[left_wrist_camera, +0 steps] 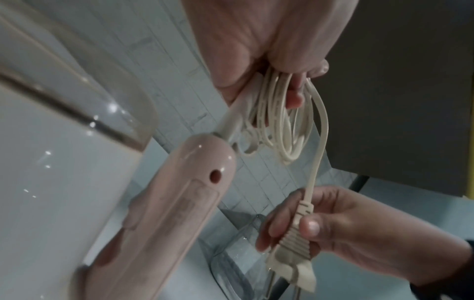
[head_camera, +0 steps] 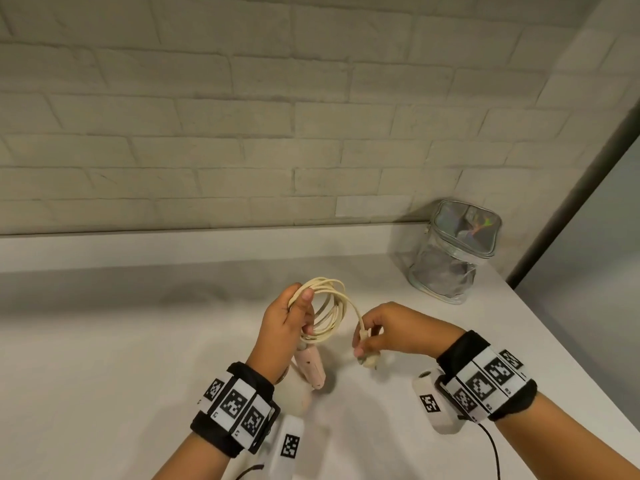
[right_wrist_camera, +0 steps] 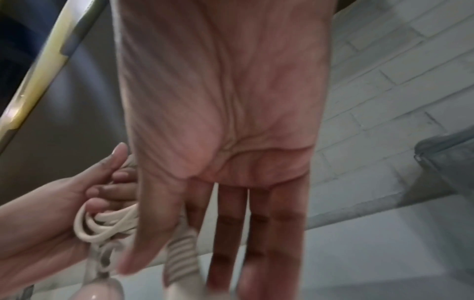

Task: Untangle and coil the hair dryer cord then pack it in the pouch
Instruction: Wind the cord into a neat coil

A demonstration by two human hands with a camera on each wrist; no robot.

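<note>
My left hand [head_camera: 294, 317] grips several cream loops of the hair dryer cord [head_camera: 329, 306], held above the white counter. The pink hair dryer [head_camera: 310, 370] hangs below that hand by the cord; its handle [left_wrist_camera: 179, 203] fills the left wrist view. My right hand [head_camera: 377, 332] pinches the cord's plug [left_wrist_camera: 292, 251] between thumb and fingers, its prongs pointing down. A short free length of cord arcs from the coil to the plug. The clear pouch [head_camera: 453, 251] with a holographic lid stands at the back right, apart from both hands.
The white counter [head_camera: 138, 341] runs to a pale brick wall [head_camera: 242, 116] behind. Its right edge [head_camera: 568, 344] drops off beside the pouch, next to a dark vertical post. Black cables trail from both wrist bands near the front.
</note>
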